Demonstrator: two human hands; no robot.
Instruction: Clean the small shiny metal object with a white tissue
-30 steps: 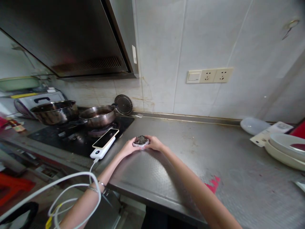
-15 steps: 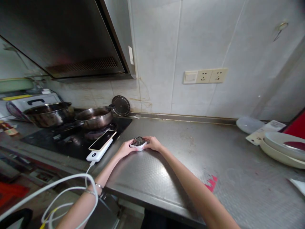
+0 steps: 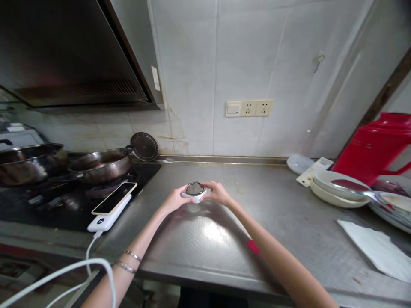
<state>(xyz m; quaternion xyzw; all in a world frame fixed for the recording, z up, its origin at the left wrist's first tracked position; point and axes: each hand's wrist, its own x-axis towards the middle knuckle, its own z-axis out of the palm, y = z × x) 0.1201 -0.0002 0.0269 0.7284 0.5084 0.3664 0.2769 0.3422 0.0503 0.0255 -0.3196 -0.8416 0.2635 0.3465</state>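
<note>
Between my hands is a small white dish (image 3: 196, 199) with a dark, roundish item (image 3: 195, 188) in it, too small to identify. My left hand (image 3: 177, 199) grips the dish's left side, fingers wrapped round its edge. On the opposite side my right hand (image 3: 217, 193) grips the rim with bent fingers. The dish is over the metal counter (image 3: 192, 248), and a shadow falls below it; whether it touches the surface is hard to tell.
At left, a phone (image 3: 114, 199) and white power bank (image 3: 109, 217) with a cable lie by the stove's pots (image 3: 102, 167). A red jug (image 3: 372, 145), stacked bowls (image 3: 340, 188), a plate (image 3: 394, 209) and white paper (image 3: 375, 248) are at right.
The view has swung to the right, bringing more of the red jug, plate and paper into sight. Both hands still hold the dish, which now appears slightly farther right in the picture.
</note>
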